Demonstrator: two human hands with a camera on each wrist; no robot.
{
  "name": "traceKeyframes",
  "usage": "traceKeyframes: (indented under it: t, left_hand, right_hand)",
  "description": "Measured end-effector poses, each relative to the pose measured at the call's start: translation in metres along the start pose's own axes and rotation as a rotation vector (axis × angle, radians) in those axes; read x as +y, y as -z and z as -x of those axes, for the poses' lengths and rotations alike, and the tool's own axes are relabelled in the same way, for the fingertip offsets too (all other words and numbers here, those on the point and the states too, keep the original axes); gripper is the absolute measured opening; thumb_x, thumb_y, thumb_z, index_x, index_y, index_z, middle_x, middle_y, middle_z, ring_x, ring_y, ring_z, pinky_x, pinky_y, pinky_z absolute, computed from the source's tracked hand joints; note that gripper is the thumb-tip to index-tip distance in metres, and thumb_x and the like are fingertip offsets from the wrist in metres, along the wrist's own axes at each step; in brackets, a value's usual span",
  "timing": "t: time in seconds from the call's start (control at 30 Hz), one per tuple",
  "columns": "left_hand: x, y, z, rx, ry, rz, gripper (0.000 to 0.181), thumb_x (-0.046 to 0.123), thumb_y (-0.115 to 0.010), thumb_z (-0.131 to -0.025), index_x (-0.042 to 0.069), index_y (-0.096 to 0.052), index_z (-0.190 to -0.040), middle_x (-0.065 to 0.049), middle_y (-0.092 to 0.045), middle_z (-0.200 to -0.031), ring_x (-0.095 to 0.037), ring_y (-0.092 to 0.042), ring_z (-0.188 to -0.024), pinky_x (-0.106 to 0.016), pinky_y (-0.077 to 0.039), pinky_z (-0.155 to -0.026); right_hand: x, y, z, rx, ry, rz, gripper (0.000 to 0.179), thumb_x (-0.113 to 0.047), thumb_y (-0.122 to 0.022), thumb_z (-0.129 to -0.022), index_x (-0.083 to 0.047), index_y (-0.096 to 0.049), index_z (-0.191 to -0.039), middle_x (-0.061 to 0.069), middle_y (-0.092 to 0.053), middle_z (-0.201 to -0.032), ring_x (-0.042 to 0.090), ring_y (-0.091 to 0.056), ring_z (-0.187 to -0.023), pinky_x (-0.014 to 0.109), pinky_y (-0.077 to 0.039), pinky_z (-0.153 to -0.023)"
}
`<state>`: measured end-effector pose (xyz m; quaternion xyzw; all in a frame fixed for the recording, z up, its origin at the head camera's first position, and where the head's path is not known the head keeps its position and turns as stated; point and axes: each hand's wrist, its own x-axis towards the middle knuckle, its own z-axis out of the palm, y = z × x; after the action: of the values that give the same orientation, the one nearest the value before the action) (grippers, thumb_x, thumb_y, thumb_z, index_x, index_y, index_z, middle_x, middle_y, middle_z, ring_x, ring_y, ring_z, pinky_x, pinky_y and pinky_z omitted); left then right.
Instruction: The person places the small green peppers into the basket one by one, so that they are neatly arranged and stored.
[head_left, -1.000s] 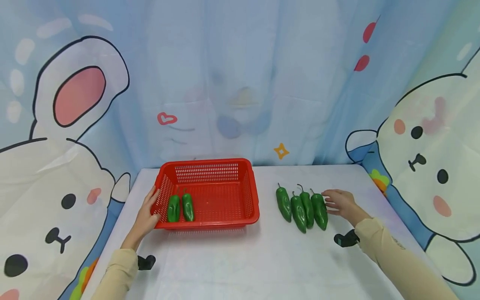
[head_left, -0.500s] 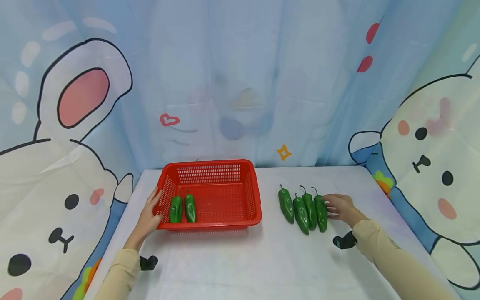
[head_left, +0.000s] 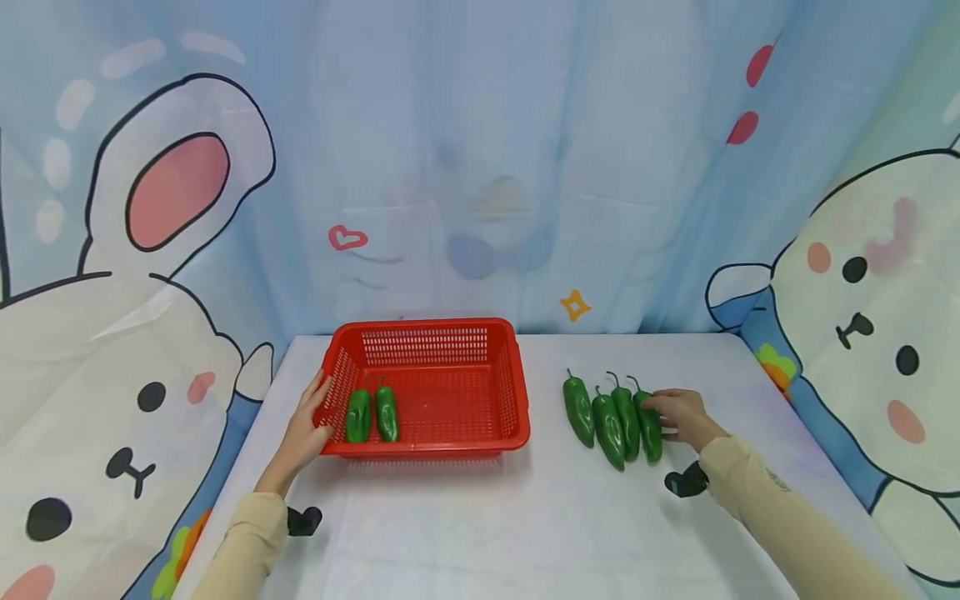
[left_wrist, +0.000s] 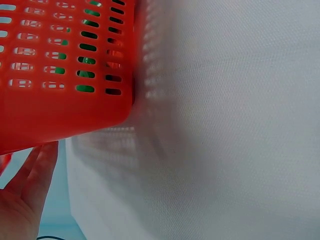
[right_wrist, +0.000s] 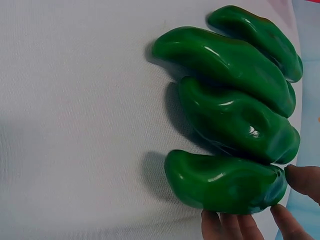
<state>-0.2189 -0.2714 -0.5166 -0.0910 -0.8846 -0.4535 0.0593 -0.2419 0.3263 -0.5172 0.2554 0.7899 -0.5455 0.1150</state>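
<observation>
A red plastic basket (head_left: 450, 408) stands on the table's left half, with two green chili peppers (head_left: 372, 414) lying in its left part. My left hand (head_left: 302, 433) rests against the basket's left side, fingers extended along the rim and thumb near the front corner. To the right of the basket, several glossy green chili peppers lie side by side on the cloth. The rightmost chili pepper (right_wrist: 225, 182) is pinched by my right hand (head_left: 681, 415), with the thumb at its stem end and the fingers along its outer side.
A white cloth (head_left: 450, 533) covers the table. Close to the held pepper lie its neighbours, among them a leftmost chili pepper (head_left: 578, 410) slightly apart. A blue cartoon curtain (head_left: 487, 167) hangs right behind the table.
My right hand has closed in on the rightmost chili pepper, which has turned slightly. The left hand stays at the basket. The head view has shifted a little.
</observation>
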Motion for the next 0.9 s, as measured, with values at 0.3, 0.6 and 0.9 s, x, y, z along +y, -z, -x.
traceKeyframes:
  t: [0.3,0.6,0.9]
  left_hand:
    - [-0.001,-0.001,0.0,0.007,-0.006,0.001,0.085,-0.015,-0.045,-0.072,-0.003,-0.024,-0.154,-0.017,-0.009,-0.164,-0.042,-0.01,-0.148,-0.061,-0.031,-0.106]
    - [0.005,-0.001,-0.002,0.004,-0.001,0.01,0.085,-0.014,-0.046,-0.073,-0.003,-0.024,-0.154,-0.016,-0.008,-0.164,-0.041,-0.009,-0.148,-0.06,-0.031,-0.106]
    - [0.005,0.002,0.001,0.0,-0.003,0.01,0.085,-0.014,-0.047,-0.073,-0.003,-0.024,-0.154,-0.015,-0.009,-0.164,-0.041,-0.009,-0.148,-0.06,-0.032,-0.104]
  right_hand:
    - [-0.001,-0.013,-0.001,0.075,0.023,0.084,0.059,-0.011,-0.059,-0.09,0.009,-0.039,-0.142,0.035,-0.037,-0.143,0.05,-0.041,-0.127,0.06,-0.043,-0.096]
    - [-0.004,-0.005,0.0,0.074,0.044,0.085,0.062,-0.014,-0.058,-0.091,0.01,-0.037,-0.144,0.036,-0.036,-0.144,0.051,-0.041,-0.128,0.06,-0.044,-0.095]
    - [-0.015,-0.001,0.015,0.076,0.047,-0.015,0.064,-0.016,-0.058,-0.092,0.01,-0.034,-0.145,0.037,-0.035,-0.145,0.051,-0.042,-0.129,0.059,-0.043,-0.096]
